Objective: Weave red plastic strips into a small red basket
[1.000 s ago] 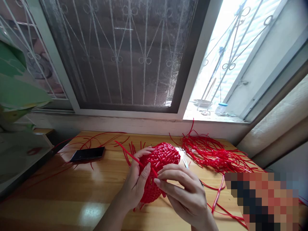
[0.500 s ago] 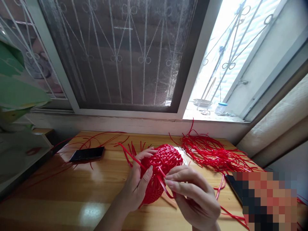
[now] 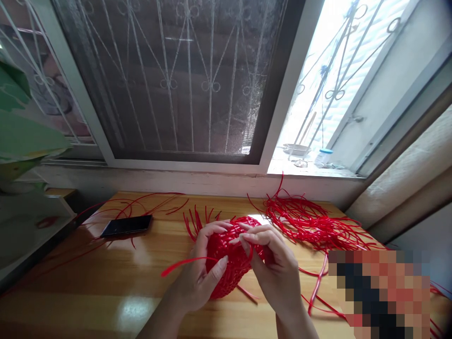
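A rounded piece of red woven strips (image 3: 231, 278) lies between my hands over the wooden table. My left hand (image 3: 203, 273) grips its left side, thumb in front and fingers over the top. A loose red strip end (image 3: 178, 265) sticks out to the left across that hand. My right hand (image 3: 275, 263) is pinched on a red strip (image 3: 251, 252) at the upper right of the weave, its fingertips against the surface. Several short strip ends (image 3: 194, 221) stand up behind the left fingers. The underside of the weave is hidden.
A tangled heap of red strips (image 3: 310, 223) lies at the table's back right. A black phone (image 3: 127, 226) rests on the left over thin strips. Loose strips (image 3: 319, 282) trail at the right beside a blurred-out patch. Behind the table (image 3: 141, 292) is a barred window (image 3: 190, 94).
My right hand has moved up and left, closer against the weave. The loose strip end at the left has swung down. The woven piece has turned slightly.
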The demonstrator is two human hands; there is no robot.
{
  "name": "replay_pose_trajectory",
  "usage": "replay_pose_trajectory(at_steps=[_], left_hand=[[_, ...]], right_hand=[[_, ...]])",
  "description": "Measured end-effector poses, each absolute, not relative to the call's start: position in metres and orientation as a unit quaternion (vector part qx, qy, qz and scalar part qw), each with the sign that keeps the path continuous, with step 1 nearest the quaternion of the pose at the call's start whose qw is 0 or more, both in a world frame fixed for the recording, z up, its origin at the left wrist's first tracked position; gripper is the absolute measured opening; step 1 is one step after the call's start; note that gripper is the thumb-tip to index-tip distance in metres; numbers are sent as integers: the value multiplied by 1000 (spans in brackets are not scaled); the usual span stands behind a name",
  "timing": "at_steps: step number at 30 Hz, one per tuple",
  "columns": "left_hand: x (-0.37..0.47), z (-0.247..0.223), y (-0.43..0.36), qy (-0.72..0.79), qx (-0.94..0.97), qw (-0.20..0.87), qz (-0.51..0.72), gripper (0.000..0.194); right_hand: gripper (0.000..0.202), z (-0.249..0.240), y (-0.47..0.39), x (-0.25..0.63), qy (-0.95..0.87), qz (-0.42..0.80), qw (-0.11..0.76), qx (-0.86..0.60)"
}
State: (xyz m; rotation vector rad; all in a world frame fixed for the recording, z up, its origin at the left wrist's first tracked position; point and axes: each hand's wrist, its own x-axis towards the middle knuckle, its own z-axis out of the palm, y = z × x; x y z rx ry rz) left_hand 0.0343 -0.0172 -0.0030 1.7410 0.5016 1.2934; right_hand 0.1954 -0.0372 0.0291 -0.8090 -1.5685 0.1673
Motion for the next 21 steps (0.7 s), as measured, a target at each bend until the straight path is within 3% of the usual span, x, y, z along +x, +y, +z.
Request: replay_pose_trajectory(at_steps=[10,21], left_hand=[[34,-1,-18,195,688,453,532,33],[33,-4,-16,196,676,460,542,29]], right_hand=[[38,34,-47,196,-737,43,607,-294],[29,32,-40,205,-727,153,613,-269]])
